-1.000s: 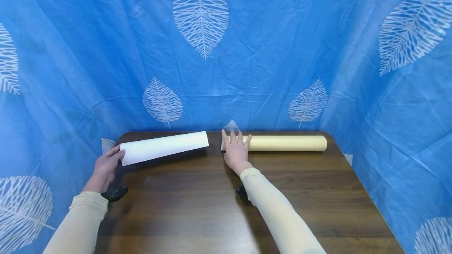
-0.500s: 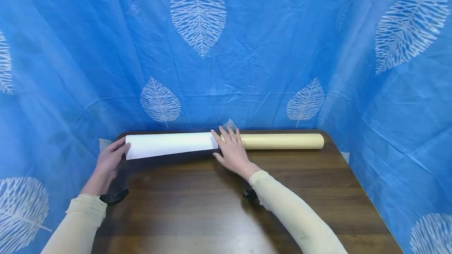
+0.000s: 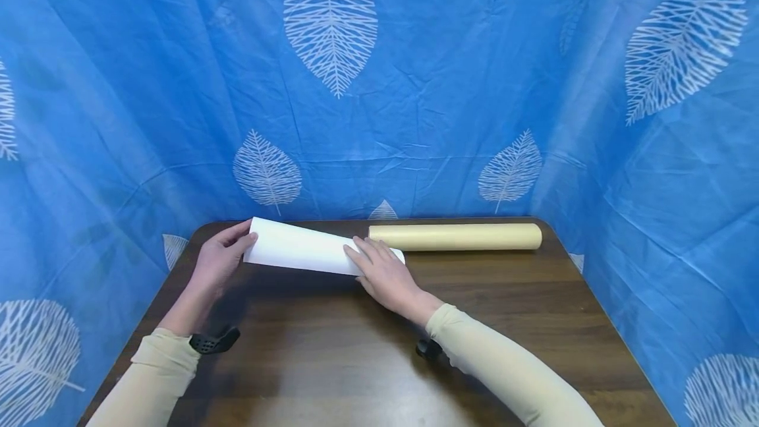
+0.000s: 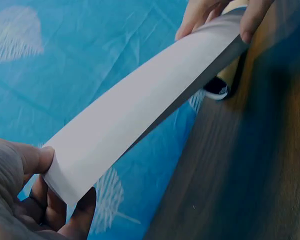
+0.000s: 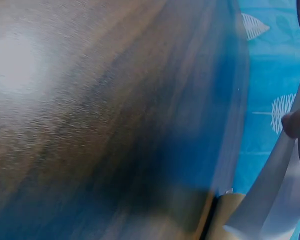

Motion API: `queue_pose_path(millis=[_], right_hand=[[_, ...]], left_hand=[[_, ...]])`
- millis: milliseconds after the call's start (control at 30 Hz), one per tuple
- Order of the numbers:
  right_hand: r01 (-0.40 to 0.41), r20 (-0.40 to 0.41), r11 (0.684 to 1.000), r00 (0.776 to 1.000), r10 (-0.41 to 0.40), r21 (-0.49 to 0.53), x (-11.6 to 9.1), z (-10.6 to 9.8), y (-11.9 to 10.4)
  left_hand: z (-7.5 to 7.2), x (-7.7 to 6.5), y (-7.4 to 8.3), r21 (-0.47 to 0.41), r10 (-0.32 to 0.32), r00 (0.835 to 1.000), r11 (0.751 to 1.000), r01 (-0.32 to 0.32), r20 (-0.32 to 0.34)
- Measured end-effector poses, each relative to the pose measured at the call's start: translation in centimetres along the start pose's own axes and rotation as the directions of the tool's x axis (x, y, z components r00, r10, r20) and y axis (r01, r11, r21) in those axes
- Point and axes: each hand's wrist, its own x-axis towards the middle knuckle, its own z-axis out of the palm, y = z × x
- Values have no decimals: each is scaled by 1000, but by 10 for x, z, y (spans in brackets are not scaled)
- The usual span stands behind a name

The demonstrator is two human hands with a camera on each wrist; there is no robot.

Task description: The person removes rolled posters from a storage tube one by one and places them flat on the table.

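Observation:
A white sheet of paper (image 3: 302,248), curled lengthwise into a long trough, hangs above the table between both hands. My left hand (image 3: 218,261) pinches its left end, thumb on top and fingers beneath in the left wrist view. Toward the other end, my right hand (image 3: 388,283) holds the paper from above, its thumb (image 5: 291,125) at the near edge. A cream-yellow roll (image 3: 468,237) lies along the table's back edge, just beyond the right hand. In the left wrist view, the roll's dark end (image 4: 217,88) shows under the paper.
The dark brown wooden table (image 3: 332,361) has rounded back corners. A blue curtain (image 3: 415,84) with white leaf prints stands behind it and along both sides. A black band (image 3: 215,340) with a small device sits on the left wrist.
My right hand has left the yellow roll and taken the white paper's right end. The left hand and the paper have shifted right, with the left end now raised.

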Motion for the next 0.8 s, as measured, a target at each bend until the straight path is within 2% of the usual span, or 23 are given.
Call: queue_pose_path(millis=[167,300,400,500,567,633,800], right_hand=[[3,-22,1000,1000,-2,28,-5,-6,-5],[-93,-17,989,995,95,111,-8,-14,-8],[-178,-3,960,983,183,216,-9,-20,-8],[-250,11,914,965,261,318,-9,-26,-6],[-304,21,872,947,321,384,-9,-32,-4],[-369,39,807,917,397,461,-9,-37,-1],[-506,130,585,816,564,634,-14,-45,4]], left_hand=[[11,-5,16,80,92,996,992,-93,8],[21,-5,25,160,174,985,973,-169,-15],[30,-4,29,168,217,975,964,-208,-39],[39,-2,30,159,249,966,958,-236,-66],[44,1,31,155,265,960,956,-249,-90],[48,4,31,167,286,952,949,-267,-107],[60,12,27,225,346,930,922,-315,-119]])
